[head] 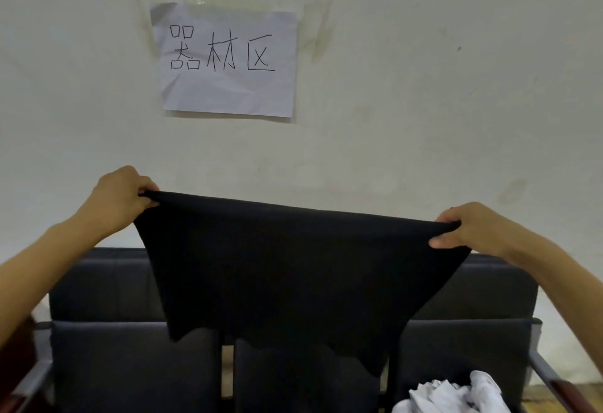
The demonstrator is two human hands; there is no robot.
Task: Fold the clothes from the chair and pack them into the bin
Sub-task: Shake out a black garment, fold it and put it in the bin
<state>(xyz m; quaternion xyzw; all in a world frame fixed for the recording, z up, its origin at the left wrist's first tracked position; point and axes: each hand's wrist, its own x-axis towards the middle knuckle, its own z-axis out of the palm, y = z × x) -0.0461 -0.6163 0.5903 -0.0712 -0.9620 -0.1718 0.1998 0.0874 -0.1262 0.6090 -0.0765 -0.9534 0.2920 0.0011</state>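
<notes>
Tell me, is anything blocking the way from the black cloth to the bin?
I cannot tell, because no bin shows in this view. Both the left hand and right hand grip the black cloth, held up in front of the chair. White clothes lie low on the right.

Both forearms are bare to the frame edge, no sleeves showing; the hands (124,199) wear nothing.

The light on my view is soft, dim and even, with no glare on the wall (424,86). The black garment (293,266) I hold shows almost no detail. Wide-angle bending curves the edges; everything looks slightly soft.
</notes>
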